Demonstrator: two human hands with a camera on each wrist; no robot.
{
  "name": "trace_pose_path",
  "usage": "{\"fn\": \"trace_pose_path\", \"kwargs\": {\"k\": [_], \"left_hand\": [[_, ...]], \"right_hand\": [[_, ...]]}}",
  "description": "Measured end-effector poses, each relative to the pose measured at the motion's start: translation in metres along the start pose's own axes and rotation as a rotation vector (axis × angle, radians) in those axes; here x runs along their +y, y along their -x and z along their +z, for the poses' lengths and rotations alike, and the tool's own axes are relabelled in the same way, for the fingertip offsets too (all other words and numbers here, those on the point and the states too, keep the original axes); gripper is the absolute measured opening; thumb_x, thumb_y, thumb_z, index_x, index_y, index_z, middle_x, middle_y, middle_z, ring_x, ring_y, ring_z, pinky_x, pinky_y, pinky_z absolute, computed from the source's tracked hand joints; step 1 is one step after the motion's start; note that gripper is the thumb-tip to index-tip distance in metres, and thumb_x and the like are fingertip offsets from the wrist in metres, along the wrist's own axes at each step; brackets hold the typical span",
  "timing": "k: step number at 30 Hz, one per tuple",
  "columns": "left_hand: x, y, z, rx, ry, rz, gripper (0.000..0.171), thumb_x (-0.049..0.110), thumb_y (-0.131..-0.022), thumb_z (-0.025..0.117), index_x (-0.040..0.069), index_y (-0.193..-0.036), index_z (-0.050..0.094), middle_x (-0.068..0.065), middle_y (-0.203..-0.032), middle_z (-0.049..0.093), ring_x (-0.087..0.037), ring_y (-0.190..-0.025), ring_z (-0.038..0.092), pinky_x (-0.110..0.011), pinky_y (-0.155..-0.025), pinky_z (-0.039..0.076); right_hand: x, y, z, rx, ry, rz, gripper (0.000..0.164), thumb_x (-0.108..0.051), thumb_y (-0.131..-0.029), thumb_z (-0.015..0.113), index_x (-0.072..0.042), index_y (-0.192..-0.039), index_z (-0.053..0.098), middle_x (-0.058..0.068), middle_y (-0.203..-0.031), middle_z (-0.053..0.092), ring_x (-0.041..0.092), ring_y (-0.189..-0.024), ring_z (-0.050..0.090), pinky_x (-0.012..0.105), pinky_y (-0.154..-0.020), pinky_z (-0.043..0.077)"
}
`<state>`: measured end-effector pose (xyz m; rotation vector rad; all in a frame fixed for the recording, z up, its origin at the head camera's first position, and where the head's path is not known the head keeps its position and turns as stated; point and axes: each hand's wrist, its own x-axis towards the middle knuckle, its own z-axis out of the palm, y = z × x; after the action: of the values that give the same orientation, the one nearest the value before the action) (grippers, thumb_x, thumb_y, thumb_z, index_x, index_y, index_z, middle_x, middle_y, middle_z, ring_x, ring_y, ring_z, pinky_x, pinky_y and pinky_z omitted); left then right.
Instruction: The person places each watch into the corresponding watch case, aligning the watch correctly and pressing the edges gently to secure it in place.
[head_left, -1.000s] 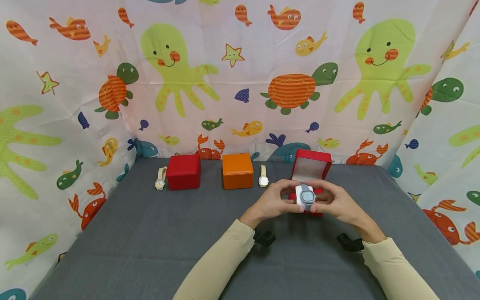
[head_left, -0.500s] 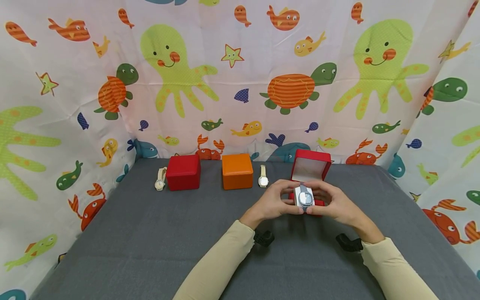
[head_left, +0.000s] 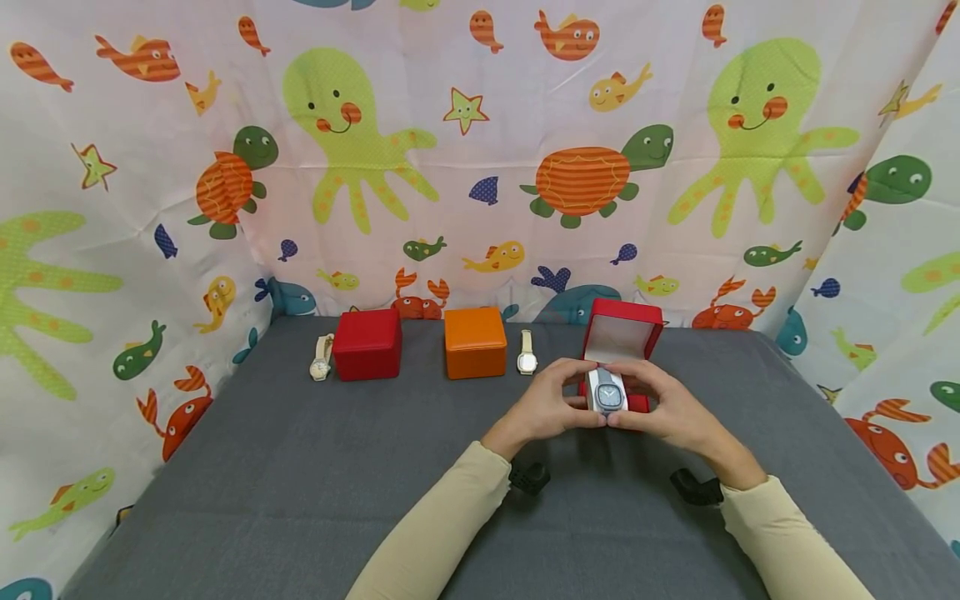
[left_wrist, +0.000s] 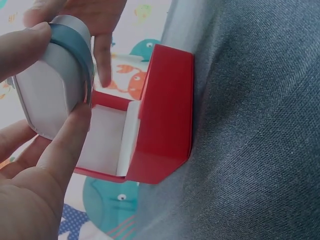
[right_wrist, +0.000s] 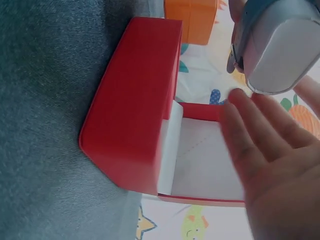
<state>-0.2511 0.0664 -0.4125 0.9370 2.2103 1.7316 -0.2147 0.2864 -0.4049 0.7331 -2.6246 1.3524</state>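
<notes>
A watch (head_left: 610,396) with a square face and blue-grey strap is wrapped round a white cushion (left_wrist: 42,95). My left hand (head_left: 553,402) grips the cushion from the left, thumb on the near end and fingers beneath and behind. From the other side my right hand (head_left: 673,404) pinches it between thumb and index finger, its other fingers stretched out straight in the right wrist view. Just beyond and below the hands stands an open red box (left_wrist: 167,115), its lid (head_left: 625,312) tipped back to show a pale lining. The cushion is held up clear of the box.
A shut orange box (head_left: 476,346) and a shut red box (head_left: 367,346) stand to the left on the grey cloth (head_left: 300,483). Beside them lie two light-strapped watches, one watch (head_left: 527,353) near the orange box, another watch (head_left: 321,358) at far left. A patterned curtain (head_left: 450,200) hangs behind.
The watch on its cushion has shifted slightly left and turned a little in my hands. My right thumb and fingers have moved left with it. The boxes and other watches stay put.
</notes>
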Motion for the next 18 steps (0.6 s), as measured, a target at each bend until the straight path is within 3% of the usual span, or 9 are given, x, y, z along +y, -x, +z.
{"fn": "trace_pose_path", "kwargs": {"k": [5,10,18], "left_hand": [[-0.0003,-0.0008,-0.0018,0.006,0.033,-0.009,0.062,0.007,-0.076,0.08,0.01,-0.132,0.054,0.001,-0.124,0.048,-0.022,-0.119,0.053,-0.03,-0.086,0.052],[0.0011,-0.0015,-0.0025,0.004,0.042,-0.017,0.062,0.008,-0.076,0.08,0.01,-0.132,0.054,0.001,-0.123,0.048,-0.023,-0.119,0.053,-0.03,-0.087,0.052],[0.0002,-0.0043,-0.0003,0.01,0.007,0.001,0.062,0.006,-0.075,0.081,0.01,-0.131,0.055,0.0,-0.125,0.048,-0.019,-0.117,0.054,-0.03,-0.087,0.051]], "right_hand": [[-0.0066,0.0002,0.002,0.096,0.125,-0.109,0.057,-0.016,-0.077,0.081,-0.018,-0.128,0.057,-0.004,-0.128,0.051,0.015,-0.111,0.048,0.038,-0.085,0.052],[-0.0075,-0.001,0.0026,0.116,0.167,-0.222,0.049,-0.01,-0.076,0.08,-0.015,-0.121,0.061,0.002,-0.127,0.053,0.011,-0.11,0.048,0.029,-0.083,0.052],[-0.0079,-0.0033,0.0023,0.112,0.164,-0.223,0.045,-0.006,-0.075,0.08,-0.014,-0.117,0.062,0.004,-0.122,0.054,0.012,-0.105,0.051,0.021,-0.084,0.05]]}}
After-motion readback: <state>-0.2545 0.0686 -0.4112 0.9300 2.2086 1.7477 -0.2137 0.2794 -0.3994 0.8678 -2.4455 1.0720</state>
